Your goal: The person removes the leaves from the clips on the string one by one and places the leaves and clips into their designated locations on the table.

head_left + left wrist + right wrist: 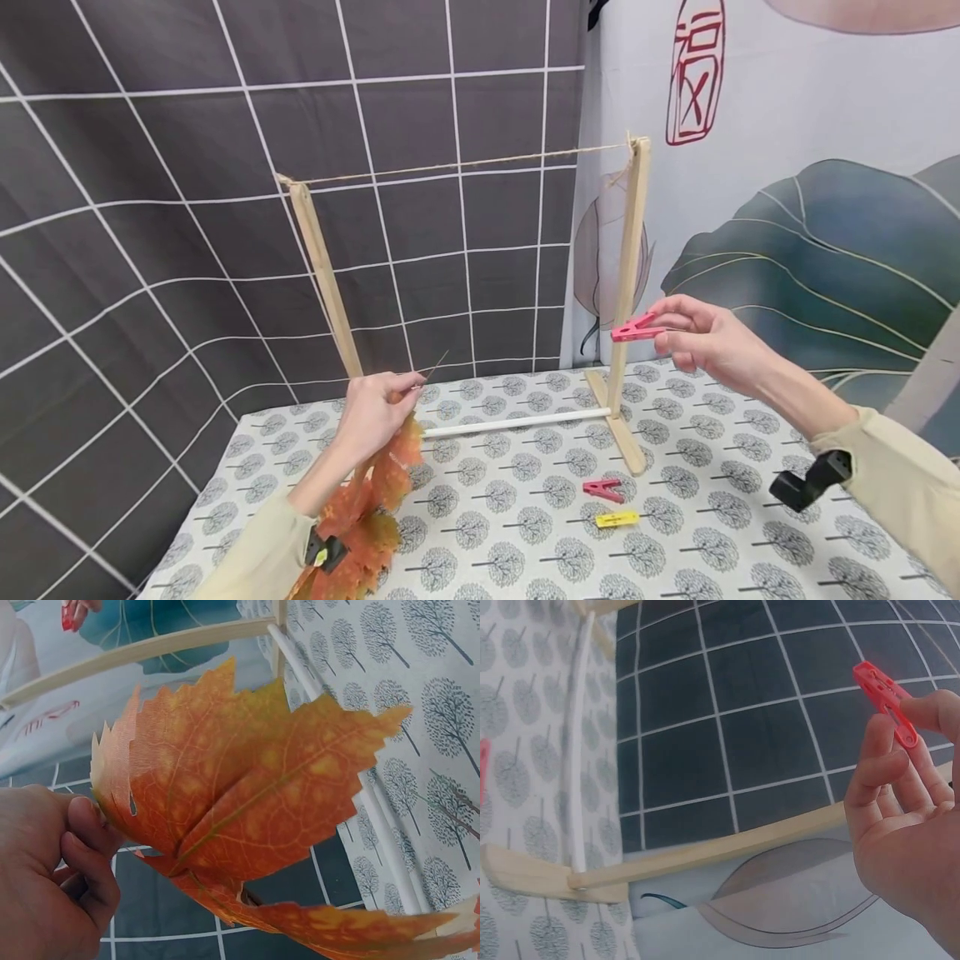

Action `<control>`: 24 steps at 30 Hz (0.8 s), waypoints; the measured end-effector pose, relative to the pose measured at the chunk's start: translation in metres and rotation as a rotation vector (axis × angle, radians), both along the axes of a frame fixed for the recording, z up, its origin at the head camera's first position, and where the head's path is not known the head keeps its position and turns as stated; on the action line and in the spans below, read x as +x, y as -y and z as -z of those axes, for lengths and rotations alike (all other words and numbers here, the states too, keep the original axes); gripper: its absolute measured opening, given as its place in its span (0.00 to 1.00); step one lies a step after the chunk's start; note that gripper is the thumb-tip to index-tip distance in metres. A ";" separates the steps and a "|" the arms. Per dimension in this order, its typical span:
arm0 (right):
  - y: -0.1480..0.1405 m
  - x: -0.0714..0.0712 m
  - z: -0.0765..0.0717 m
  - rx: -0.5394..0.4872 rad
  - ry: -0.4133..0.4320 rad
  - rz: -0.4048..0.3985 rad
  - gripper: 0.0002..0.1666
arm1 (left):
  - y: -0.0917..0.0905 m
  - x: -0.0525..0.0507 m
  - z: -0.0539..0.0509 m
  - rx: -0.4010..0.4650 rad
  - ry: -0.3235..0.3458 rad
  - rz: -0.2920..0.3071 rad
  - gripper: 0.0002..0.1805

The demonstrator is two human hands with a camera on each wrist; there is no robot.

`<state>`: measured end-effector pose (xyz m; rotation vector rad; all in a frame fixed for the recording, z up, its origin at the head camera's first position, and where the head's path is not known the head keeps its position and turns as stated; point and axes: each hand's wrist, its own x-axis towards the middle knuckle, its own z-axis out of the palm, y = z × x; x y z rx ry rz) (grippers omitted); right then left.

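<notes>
My left hand (381, 410) pinches the stem end of a garland of orange maple leaves (360, 517), which hangs down below it beside the left post. In the left wrist view, one big leaf (247, 765) fills the middle, close to the fingers. My right hand (701, 337) pinches a pink clothespin (636, 327) between thumb and fingers, in front of the right post. That same clothespin (887, 701) points away from the fingertips in the right wrist view. Between two wooden posts (630, 267) runs a thin twine (465, 163), with both hands below its height.
On the tree-patterned tablecloth (495, 542) lie a second pink clothespin (603, 490) and a yellow clothespin (617, 519). A white rod (517, 422) joins the posts low down, and a wooden foot (626, 446) supports the right one. Behind hangs a dark gridded cloth (495, 217).
</notes>
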<state>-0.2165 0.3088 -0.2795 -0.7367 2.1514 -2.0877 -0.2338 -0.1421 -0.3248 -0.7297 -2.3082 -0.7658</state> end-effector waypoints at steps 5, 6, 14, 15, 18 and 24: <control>0.000 0.001 0.009 0.038 -0.007 0.002 0.17 | 0.003 0.003 0.002 -0.035 0.038 -0.028 0.10; 0.001 0.001 0.011 0.048 -0.009 0.007 0.18 | 0.003 0.004 0.001 -0.038 0.048 -0.029 0.10; 0.001 0.005 0.026 0.065 -0.011 0.023 0.18 | 0.006 0.009 0.003 -0.054 0.127 -0.032 0.11; 0.001 0.005 0.028 0.060 -0.011 0.016 0.18 | 0.007 0.010 0.003 -0.059 0.132 -0.034 0.11; 0.000 0.008 0.034 0.031 -0.009 -0.009 0.19 | 0.009 0.011 0.004 -0.082 0.134 -0.032 0.11; -0.003 0.012 0.047 0.017 0.014 -0.037 0.19 | 0.015 0.014 0.008 -0.092 0.150 -0.023 0.11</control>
